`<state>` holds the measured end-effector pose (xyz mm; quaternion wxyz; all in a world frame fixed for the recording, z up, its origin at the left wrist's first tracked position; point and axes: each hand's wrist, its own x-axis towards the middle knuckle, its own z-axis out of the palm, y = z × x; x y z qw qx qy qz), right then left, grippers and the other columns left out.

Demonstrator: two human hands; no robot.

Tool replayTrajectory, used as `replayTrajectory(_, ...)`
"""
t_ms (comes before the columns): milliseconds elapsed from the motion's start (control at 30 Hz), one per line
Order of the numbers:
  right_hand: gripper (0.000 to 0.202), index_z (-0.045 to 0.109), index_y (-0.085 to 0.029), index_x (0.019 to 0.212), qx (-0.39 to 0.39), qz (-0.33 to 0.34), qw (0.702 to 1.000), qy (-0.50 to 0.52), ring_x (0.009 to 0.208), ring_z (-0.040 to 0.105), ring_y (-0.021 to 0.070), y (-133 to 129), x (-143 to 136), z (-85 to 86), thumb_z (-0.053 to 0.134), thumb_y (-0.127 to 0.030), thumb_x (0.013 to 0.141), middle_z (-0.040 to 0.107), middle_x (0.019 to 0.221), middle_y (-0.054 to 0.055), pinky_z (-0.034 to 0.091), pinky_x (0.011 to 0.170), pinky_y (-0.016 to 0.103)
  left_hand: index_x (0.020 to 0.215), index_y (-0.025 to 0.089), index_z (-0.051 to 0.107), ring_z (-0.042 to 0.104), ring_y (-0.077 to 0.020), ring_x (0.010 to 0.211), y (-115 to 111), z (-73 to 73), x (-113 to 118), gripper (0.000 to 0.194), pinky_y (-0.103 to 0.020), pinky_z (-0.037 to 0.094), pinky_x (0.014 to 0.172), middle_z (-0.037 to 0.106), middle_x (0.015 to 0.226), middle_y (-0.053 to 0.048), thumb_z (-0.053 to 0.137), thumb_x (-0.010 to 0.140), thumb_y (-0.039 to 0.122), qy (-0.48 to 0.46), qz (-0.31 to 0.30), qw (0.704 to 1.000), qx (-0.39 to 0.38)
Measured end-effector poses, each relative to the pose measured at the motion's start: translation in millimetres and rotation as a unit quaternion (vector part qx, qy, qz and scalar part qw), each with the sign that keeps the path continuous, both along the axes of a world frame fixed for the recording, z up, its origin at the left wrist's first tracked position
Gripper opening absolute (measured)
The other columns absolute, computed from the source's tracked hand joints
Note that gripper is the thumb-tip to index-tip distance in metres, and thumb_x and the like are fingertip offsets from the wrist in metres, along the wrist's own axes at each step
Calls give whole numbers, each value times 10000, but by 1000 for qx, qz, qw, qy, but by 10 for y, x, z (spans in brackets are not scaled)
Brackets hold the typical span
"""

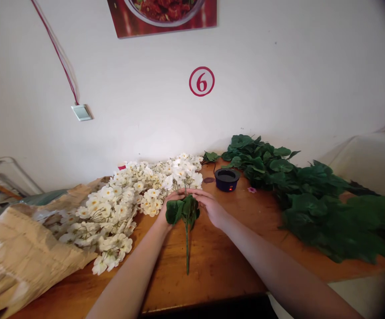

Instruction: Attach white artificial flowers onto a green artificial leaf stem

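Observation:
A leafy green stem [187, 248] lies in the middle of the wooden table, its bare end toward me and white flowers [183, 170] at its far end. My left hand [170, 206] is around the left side of the stem's upper part, its fingers partly behind the dark leaves [182, 209]. From the right, my right hand [209, 204] reaches to the same spot, fingers stretched toward the stem just above the leaves. What the left fingertips grip is hidden by the leaves and petals.
White flowers [108, 212] spill from brown paper [29, 252] on the left. A dark round pot [227, 180] with a red light stands beyond my right hand. Green leaves [312, 204] cover the right side; a pink blossom [252, 190] lies near them on the table [219, 270].

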<state>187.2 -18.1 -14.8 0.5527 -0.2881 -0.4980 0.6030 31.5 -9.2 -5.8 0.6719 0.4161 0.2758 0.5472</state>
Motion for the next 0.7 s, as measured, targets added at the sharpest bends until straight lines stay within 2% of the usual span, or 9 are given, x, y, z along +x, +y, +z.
replayTrajectory(100, 339, 720, -281, 1104, 39, 5, 999, -21, 1237, 550, 247, 13, 3, -28, 638, -449, 821, 667, 1272, 17, 394, 1037, 386, 885, 103, 714, 685, -170, 676, -5, 38, -8, 202, -272, 528, 685, 733, 806, -71, 775, 704, 170, 1, -7, 1000, -6)
replayTrajectory(167, 369, 698, -274, 1118, 42, 6, 999, -5, 1197, 580, 243, 43, 9, -55, 567, -505, 861, 681, 1241, 27, 418, 1009, 390, 889, 115, 715, 695, -171, 715, 14, 53, -38, 208, -274, 532, 720, 739, 828, -70, 786, 701, 169, -8, -2, 1000, -9)
replayTrajectory(300, 382, 656, -254, 1015, 8, -9, 997, 71, 1096, 643, 242, 94, 17, -75, 488, -565, 870, 722, 1134, 56, 467, 942, 396, 878, 138, 714, 698, -170, 800, 44, 89, -118, 155, -272, 528, 787, 737, 860, -58, 759, 737, 183, -32, 1, 999, -12)
replayTrajectory(500, 305, 610, -252, 916, -17, -2, 981, 192, 1098, 652, 280, 99, 64, -5, 534, -535, 833, 737, 1036, 75, 472, 963, 456, 886, 140, 692, 698, -182, 770, 5, 90, -122, 147, -292, 541, 753, 732, 854, -65, 731, 775, 228, -50, -12, 998, -30)
replayTrajectory(700, 331, 617, -234, 889, -13, 16, 980, 196, 1122, 632, 303, 87, 62, 11, 554, -552, 822, 725, 1084, 104, 477, 945, 472, 871, 137, 680, 712, -195, 761, 14, 31, -114, 159, -314, 566, 755, 735, 825, -64, 750, 754, 219, -60, 5, 997, -44)
